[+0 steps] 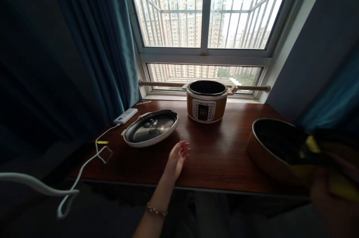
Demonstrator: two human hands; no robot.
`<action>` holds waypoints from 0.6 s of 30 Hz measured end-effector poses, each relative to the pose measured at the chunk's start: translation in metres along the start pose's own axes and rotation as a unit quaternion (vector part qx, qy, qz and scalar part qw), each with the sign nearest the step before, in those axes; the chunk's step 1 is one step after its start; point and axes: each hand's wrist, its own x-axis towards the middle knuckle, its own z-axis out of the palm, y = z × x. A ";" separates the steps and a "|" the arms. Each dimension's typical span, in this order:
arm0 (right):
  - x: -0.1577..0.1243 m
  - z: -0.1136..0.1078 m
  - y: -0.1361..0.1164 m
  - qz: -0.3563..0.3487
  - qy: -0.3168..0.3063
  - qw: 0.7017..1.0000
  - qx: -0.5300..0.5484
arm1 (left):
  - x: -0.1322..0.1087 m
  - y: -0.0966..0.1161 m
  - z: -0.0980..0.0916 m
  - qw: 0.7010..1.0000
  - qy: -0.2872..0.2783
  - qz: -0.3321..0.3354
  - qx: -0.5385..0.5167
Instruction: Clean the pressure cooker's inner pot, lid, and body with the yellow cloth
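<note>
My left hand (179,154) is over the wooden table (213,155), its fingers loosely curled and apart, with nothing in it. Near it, a detached cooker lid (151,127) with a white rim lies with its metal inner side up. Farther back stands an electric pressure cooker (207,103) with a control panel, its top uncovered. At the right is a brown pot (269,152) with a dark inside. Blurred and dim at the right edge, my right hand (322,189) is closed on a yellow-and-black thing (314,146) at the pot's rim; its kind is unclear.
A white power bank (125,116) with a white cable (84,167) lies at the table's left, the cable hanging toward me. Behind the table are a rail (162,84) and a barred window (174,10). A blue curtain (106,43) hangs at the left.
</note>
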 end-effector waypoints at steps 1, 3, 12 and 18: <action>-0.014 0.033 -0.003 -0.093 -0.010 0.995 -0.020 | -0.001 0.010 -0.013 0.998 0.043 0.009 -0.039; -0.037 0.099 -0.007 -0.247 -0.107 0.961 -0.066 | -0.004 0.027 -0.034 0.987 0.125 0.020 -0.099; -0.053 0.184 0.022 -0.282 -0.213 0.925 -0.141 | 0.000 0.073 -0.067 0.961 0.234 0.041 -0.139; -0.060 0.175 0.024 -0.278 -0.206 0.927 -0.147 | 0.001 0.086 -0.065 0.959 0.246 0.059 -0.124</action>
